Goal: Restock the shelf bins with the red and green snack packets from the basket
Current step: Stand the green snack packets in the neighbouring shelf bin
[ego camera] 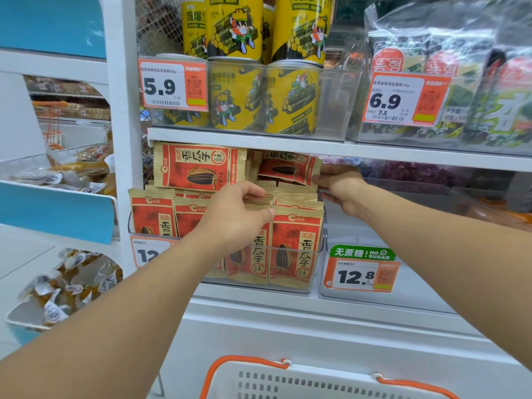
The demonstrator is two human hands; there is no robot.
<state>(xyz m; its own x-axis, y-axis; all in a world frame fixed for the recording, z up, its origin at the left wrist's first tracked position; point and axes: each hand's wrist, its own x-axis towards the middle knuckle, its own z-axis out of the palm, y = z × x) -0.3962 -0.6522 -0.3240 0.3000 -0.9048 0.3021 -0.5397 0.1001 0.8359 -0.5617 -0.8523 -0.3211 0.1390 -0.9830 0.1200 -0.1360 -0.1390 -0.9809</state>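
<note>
A clear shelf bin [315, 272] is packed with upright red snack packets [296, 246]. Two more red packets lie sideways on top: one at the left [198, 165] and one at the right [288, 167]. My left hand [236, 217] rests on the tops of the upright packets, fingers curled over them. My right hand [342, 188] pinches the right edge of the sideways packet at the right. The neighbouring clear bin [417, 300] with the green "no sugar" tag [362, 253] holds nothing that I can see. No green packets are in view.
The white basket [316, 381] with orange handles sits below at the bottom edge. The shelf above carries yellow cans [236, 96] and seaweed packs [460, 82]. A side rack at the left holds wrapped snacks [72, 283].
</note>
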